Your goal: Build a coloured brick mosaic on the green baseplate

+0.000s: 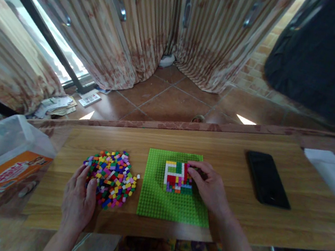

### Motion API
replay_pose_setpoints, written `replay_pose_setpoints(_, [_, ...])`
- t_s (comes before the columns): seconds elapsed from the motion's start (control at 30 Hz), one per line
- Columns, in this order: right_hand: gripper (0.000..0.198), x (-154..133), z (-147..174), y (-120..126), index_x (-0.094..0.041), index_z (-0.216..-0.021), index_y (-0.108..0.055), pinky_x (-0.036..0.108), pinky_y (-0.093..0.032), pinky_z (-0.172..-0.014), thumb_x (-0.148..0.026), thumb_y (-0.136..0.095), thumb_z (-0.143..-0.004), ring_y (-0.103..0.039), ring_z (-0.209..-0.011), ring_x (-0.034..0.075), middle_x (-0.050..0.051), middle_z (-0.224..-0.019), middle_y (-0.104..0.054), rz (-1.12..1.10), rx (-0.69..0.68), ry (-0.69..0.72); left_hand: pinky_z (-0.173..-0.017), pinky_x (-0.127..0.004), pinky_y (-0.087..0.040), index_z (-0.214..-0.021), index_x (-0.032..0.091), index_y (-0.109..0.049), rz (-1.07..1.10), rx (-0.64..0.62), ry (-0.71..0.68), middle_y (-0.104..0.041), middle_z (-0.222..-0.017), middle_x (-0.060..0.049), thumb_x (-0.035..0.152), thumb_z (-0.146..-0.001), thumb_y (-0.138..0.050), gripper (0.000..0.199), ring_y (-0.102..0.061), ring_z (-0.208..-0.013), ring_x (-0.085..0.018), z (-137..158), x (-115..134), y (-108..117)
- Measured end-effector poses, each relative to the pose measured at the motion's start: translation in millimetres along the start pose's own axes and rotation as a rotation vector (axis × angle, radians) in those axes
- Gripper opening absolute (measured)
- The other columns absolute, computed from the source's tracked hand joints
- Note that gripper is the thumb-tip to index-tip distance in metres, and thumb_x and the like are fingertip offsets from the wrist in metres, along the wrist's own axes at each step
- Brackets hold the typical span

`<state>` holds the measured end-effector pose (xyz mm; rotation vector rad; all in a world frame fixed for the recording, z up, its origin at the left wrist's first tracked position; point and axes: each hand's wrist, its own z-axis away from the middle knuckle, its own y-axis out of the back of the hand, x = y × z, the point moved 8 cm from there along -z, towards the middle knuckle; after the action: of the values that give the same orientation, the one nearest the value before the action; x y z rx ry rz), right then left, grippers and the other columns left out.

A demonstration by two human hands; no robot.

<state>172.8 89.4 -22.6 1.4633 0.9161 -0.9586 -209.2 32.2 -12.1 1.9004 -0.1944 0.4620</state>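
A green baseplate point(149, 202) lies flat on the wooden table, carrying a patch of small coloured toy bricks point(173, 180) in white, red, yellow, green and other colours. My right hand point(208, 187) reaches over the plate's right side. Its thumb and index finger pinch at the patch's upper right corner, where a bit of pink brick shows at the fingertips. Left of the plate sits a heap of loose toy bricks point(114, 179) in mixed colours. My left hand point(79, 196) rests at the heap's left edge, thumb apart from the fingers, which touch the outer bricks.
A black phone point(268, 179) lies on the wooden table point(231, 149) to the right, with white paper point(333, 176) beyond it. At the left stands a clear plastic box point(22, 139) with an orange label. Striped curtains point(148, 31) hang behind the tiled floor.
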Motion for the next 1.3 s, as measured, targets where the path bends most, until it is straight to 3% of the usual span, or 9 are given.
replay_pose_setpoints(0.2, [0.028, 1.9, 2.1, -0.7, -0.024, -0.105, -0.071, 0.029, -0.048, -0.07, -0.041, -0.062, -0.084, -0.058, -0.075, 0.014, 0.003, -0.098, -0.065, -0.01, -0.038, -0.002, -0.111, -0.051, -0.035, -0.135, 0.013, -0.048, -0.002, 0.004, 0.003, -0.047, -0.141, -0.018, 0.043, -0.096, -0.031, 0.052, -0.043, -0.133, -0.031, 0.2, -0.7, -0.7])
replay_pose_setpoints(0.53, [0.03, 8.7, 4.6, -0.1, -0.024, -0.105, -0.07, 0.029, -0.048, -0.066, -0.043, -0.065, -0.082, -0.058, -0.075, 0.015, 0.004, -0.1, -0.065, 0.004, -0.03, -0.038, -0.111, -0.049, -0.034, -0.136, 0.016, -0.047, 0.036, -0.001, 0.046, -0.047, -0.143, -0.016, 0.041, -0.096, -0.034, 0.049, -0.043, -0.133, -0.03, 2.7, 0.0, -0.5])
replay_pose_setpoints(0.63, [0.032, 9.1, 8.0, 7.5, -0.023, -0.103, -0.07, 0.032, -0.05, -0.068, -0.045, -0.065, -0.081, -0.061, -0.075, 0.017, 0.004, -0.094, -0.067, -0.029, 0.036, -0.066, -0.111, -0.05, -0.034, -0.136, 0.016, -0.047, 0.042, 0.007, 0.056, -0.047, -0.142, -0.015, 0.04, -0.096, -0.035, 0.048, -0.043, -0.132, -0.029, 3.9, -1.2, -0.1])
replay_pose_setpoints(0.73, [0.029, -13.0, 17.8, 13.3, -0.024, -0.102, -0.069, 0.033, -0.051, -0.069, -0.044, -0.065, -0.081, -0.062, -0.078, 0.018, 0.004, -0.093, -0.068, -0.009, 0.123, -0.04, -0.111, -0.048, -0.035, -0.135, 0.015, -0.047, 0.056, 0.01, 0.057, -0.048, -0.142, -0.015, 0.04, -0.096, -0.035, 0.048, -0.044, -0.131, -0.028, 5.4, -1.5, 0.5])
replay_pose_setpoints(0.83, [0.024, -55.0, 33.4, -11.5, -0.027, -0.103, -0.068, 0.03, -0.051, -0.068, -0.04, -0.066, -0.083, -0.062, -0.078, 0.018, 0.003, -0.097, -0.068, 0.074, 0.037, 0.081, -0.111, -0.048, -0.036, -0.135, 0.015, -0.047, 0.071, 0.008, 0.058, -0.049, -0.141, -0.016, 0.04, -0.096, -0.035, 0.048, -0.044, -0.131, -0.027, 6.4, -0.9, 1.0])
replay_pose_setpoints(0.93, [0.018, -85.9, 55.3, -70.9, -0.027, -0.103, -0.067, 0.03, -0.051, -0.07, -0.032, -0.06, -0.088, -0.062, -0.077, 0.017, 0.003, -0.092, -0.068, 0.112, -0.234, 0.215, -0.111, -0.049, -0.036, -0.135, 0.015, -0.048, 0.081, 0.008, 0.07, -0.049, -0.14, -0.016, 0.039, -0.097, -0.036, 0.047, -0.044, -0.131, -0.027, 6.9, -1.3, 0.8])
replay_pose_setpoints(1.07, [0.018, -87.4, 78.3, -134.6, -0.023, -0.103, -0.064, 0.033, -0.05, -0.078, -0.02, -0.053, -0.09, -0.063, -0.087, 0.02, 0.006, -0.093, -0.068, 0.264, -0.407, 0.324, -0.11, -0.049, -0.036, -0.135, 0.016, -0.048, 0.087, 0.026, 0.069, -0.049, -0.14, -0.015, 0.038, -0.096, -0.038, 0.046, -0.044, -0.131, -0.027, 8.0, -1.5, 0.9])
replay_pose_setpoints(1.13, [0.02, -80.8, 80.2, -147.7, -0.022, -0.105, -0.063, 0.035, -0.05, -0.079, -0.017, -0.05, -0.091, -0.062, -0.089, 0.022, 0.007, -0.095, -0.068, 0.35, -0.41, 0.336, -0.111, -0.048, -0.036, -0.135, 0.017, -0.048, 0.093, 0.035, 0.069, -0.05, -0.14, -0.015, 0.038, -0.096, -0.039, 0.045, -0.045, -0.131, -0.026, 8.6, -1.5, 1.3])
replay_pose_setpoints(1.3, [0.026, -88.8, 63.5, -152.7, -0.023, -0.114, -0.061, 0.034, -0.048, -0.082, -0.02, -0.046, -0.093, -0.062, -0.095, 0.022, 0.008, -0.102, -0.066, 0.41, -0.361, 0.387, -0.11, -0.049, -0.037, -0.135, 0.017, -0.048, 0.106, 0.026, 0.082, -0.049, -0.141, -0.014, 0.038, -0.095, -0.041, 0.046, -0.045, -0.131, -0.027, 9.2, -1.0, 1.2])
